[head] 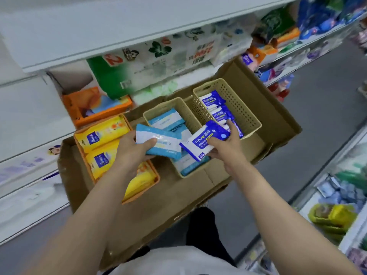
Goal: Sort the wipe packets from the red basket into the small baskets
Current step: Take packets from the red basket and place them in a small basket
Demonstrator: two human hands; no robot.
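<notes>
Head view: the left hand (132,146) grips a light-blue packet (158,142) over the middle basket (179,105), already holding like packets. The right hand (225,144) pinches a dark-blue packet (204,139) beside the right basket (248,116), partly filled. The orange basket (76,136) holds yellow packets (101,147). Sorting looks well along; the red basket is unseen.

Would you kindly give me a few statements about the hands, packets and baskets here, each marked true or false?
1. The left hand holds a light blue packet. True.
2. The right hand is empty. False: it grips a dark blue packet.
3. The orange basket holds yellow packets. True.
4. The far beige basket holds yellow packets. False: it holds dark blue ones.
5. The baskets sit on cardboard. True.
</notes>
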